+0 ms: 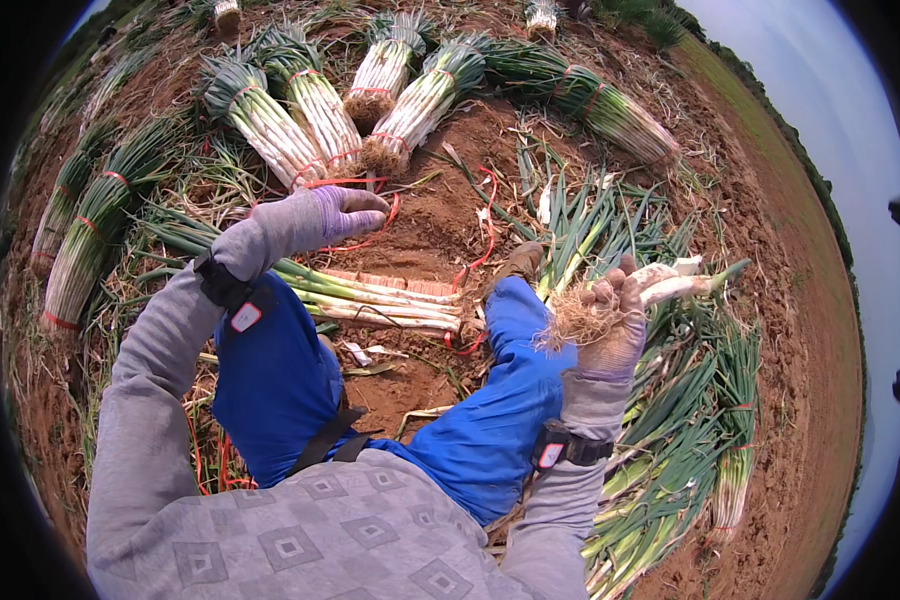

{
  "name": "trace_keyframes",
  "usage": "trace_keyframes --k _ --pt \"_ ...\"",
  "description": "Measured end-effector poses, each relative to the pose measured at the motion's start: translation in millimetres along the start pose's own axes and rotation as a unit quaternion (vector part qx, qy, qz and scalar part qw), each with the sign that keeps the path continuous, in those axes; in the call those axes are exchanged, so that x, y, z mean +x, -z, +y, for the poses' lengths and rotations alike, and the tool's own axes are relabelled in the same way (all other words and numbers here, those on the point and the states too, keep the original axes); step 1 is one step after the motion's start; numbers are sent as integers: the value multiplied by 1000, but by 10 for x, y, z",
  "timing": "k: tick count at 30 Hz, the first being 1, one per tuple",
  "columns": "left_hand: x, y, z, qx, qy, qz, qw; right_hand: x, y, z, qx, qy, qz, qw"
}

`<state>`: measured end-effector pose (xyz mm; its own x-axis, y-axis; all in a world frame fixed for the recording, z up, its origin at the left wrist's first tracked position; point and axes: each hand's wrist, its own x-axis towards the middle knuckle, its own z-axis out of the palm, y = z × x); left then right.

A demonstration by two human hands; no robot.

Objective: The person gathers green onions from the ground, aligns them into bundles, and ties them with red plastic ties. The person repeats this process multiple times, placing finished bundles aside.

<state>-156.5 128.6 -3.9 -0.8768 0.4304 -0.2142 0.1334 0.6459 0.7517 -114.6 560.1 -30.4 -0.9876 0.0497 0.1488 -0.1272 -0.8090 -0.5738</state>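
My left hand (pixel 351 211) wears a purple and grey glove. It is raised over the soil with thumb and fingers apart and nothing between them. In my gloved right hand (pixel 615 307) are a few Welsh onions (pixel 679 286), their thick white stalks pointing right and their tangled roots (pixel 579 316) hanging on the left. Several long onion stalks (pixel 390 306) lie side by side on the ground between my legs, leaves to the left. Just behind them runs a ridged, pinkish strip (pixel 397 282) whose material I cannot tell. Loose red tape (pixel 487 225) curls around that spot.
Tied onion bundles (pixel 270 135) rest on the soil ahead, with one long bundle (pixel 607 109) at far right. More bundles (pixel 94 225) lie to my left. A heap of loose onions (pixel 660 450) spreads along my right side, beside another tied bundle (pixel 735 465).
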Motion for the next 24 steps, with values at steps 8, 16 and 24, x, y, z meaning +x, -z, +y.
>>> trace_keyframes --k 8,16,24 --pt "813 -1127 105 -9 5 -128 992 -327 445 1984 -131 -182 162 961" --pt "1303 -2012 -315 -42 11 -140 989 -564 730 2390 -172 -356 84 915" --pt "1420 -2091 -507 -64 90 -86 990 -613 767 1970 -307 -413 -53 856"
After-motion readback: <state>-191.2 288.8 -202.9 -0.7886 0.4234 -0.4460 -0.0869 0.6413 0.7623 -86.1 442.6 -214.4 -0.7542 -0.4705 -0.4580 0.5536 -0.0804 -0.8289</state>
